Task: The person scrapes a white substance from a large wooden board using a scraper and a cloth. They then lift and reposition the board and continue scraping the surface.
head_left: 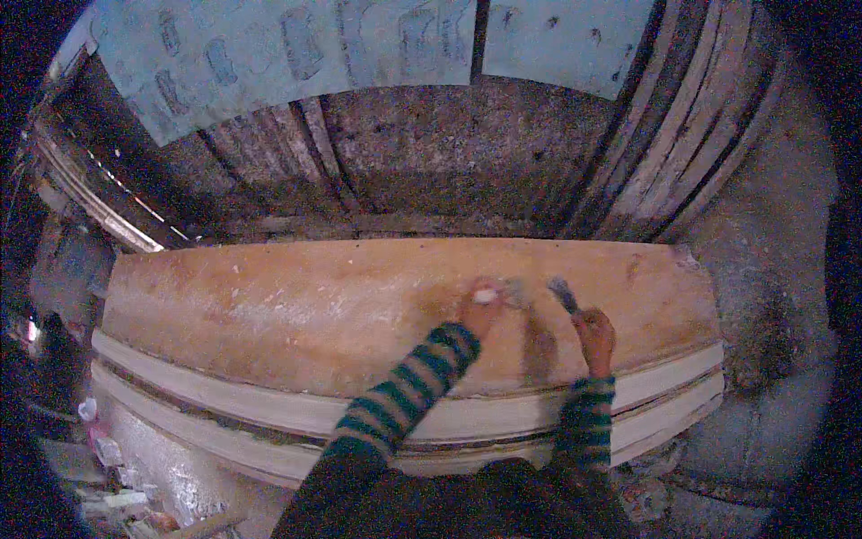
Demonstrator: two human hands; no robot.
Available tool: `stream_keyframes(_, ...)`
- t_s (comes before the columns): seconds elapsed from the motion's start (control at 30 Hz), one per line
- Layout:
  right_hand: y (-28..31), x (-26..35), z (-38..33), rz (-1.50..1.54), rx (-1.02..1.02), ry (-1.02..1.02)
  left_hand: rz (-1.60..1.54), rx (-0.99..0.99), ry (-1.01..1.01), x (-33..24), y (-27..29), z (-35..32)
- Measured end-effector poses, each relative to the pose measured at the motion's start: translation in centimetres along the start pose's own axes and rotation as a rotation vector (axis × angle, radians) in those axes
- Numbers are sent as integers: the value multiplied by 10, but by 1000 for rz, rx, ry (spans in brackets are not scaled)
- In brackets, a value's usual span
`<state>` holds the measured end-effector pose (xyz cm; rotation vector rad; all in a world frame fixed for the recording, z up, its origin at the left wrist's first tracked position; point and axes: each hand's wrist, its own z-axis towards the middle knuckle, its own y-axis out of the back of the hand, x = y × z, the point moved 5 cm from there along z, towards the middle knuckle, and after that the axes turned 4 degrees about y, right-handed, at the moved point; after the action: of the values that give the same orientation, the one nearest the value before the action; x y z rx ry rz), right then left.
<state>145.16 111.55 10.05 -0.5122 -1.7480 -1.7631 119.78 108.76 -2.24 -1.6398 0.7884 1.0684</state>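
Note:
A long, orange-brown wooden panel (359, 314) lies across in front of me, with whitish smears on its left half. My left hand (479, 313) is over its middle, closed and blurred by motion. At its fingers shows a small white lump (486, 295), with a faint greyish smear of motion beside it. To the right, my right hand (596, 336) is closed round a putty knife (563, 295). The grey blade of that tool points up and left over the panel, and I cannot tell whether it touches the surface.
Pale wooden strips (269, 409) run along the panel's near side. Beyond it stand a rough dark wall (449, 144), light blue sheets (377, 45) and long planks (682, 117) at the right. Assorted clutter (117, 494) lies at the lower left.

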Motion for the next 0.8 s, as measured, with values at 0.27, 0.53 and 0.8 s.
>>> stream_keyframes(0.27, 41, -97, -71, 332, -213, -158, -42, 114, -111, 49, -49, 65)
stream_keyframes(0.53, 17, -58, -67, 235, -116, -54, 475, -273, -124, -100, 353, -5)
stream_keyframes(0.8, 3, -54, -79, 121, -153, -18, 1593, -561, -42, -218, 376, -83)
